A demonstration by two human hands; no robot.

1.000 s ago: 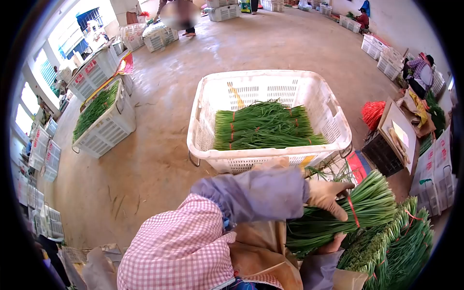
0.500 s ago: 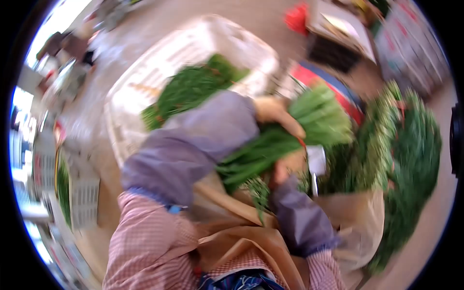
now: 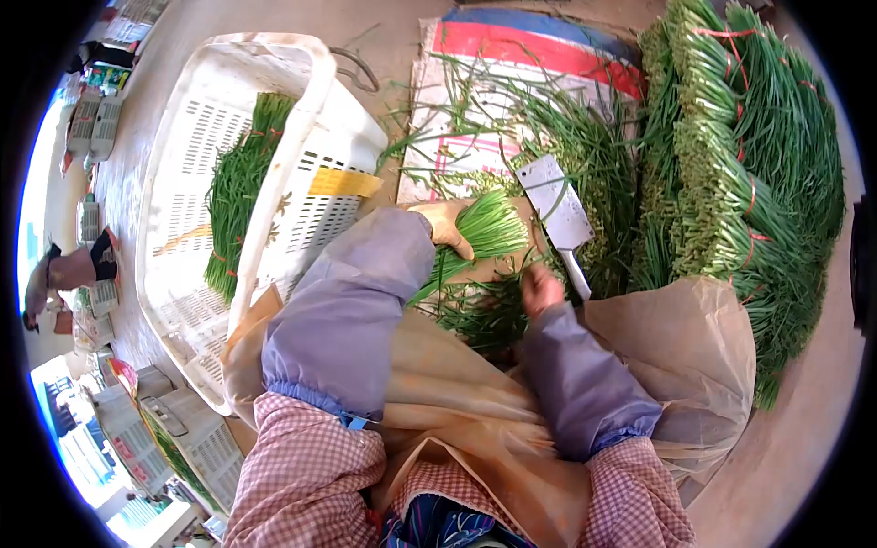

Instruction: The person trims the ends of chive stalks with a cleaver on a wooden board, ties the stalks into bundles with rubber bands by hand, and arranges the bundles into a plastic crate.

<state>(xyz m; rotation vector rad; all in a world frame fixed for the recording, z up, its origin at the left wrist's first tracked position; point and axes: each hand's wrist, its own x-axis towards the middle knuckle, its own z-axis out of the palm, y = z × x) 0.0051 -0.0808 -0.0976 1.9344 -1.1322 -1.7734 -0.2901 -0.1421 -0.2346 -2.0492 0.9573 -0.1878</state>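
Observation:
My left hand (image 3: 449,230) is closed round a bunch of chives (image 3: 493,226), whose pale cut ends fan out to the right over a wooden board (image 3: 527,205). Just right of the bunch, my right hand (image 3: 542,290) has its fingers curled. Whatever they hold, if anything, is too small to make out. A cleaver (image 3: 555,201) lies beyond it, its metal handle running down past the right hand without being gripped. Loose chive leaves (image 3: 480,315) hang below the board, near both hands.
A white plastic crate (image 3: 315,100) at left holds tied chive bundles (image 3: 247,192). A printed sack (image 3: 438,119) lies ahead under scattered stems. Stacked bundles with red bands (image 3: 740,164) rise at right. A brown apron (image 3: 667,329) covers the lap. Another person (image 3: 73,274) is far left.
My view has swung right and steadied. The bunch has turned, and my right hand has come away from the red band at its side. The cleaver now shows fully.

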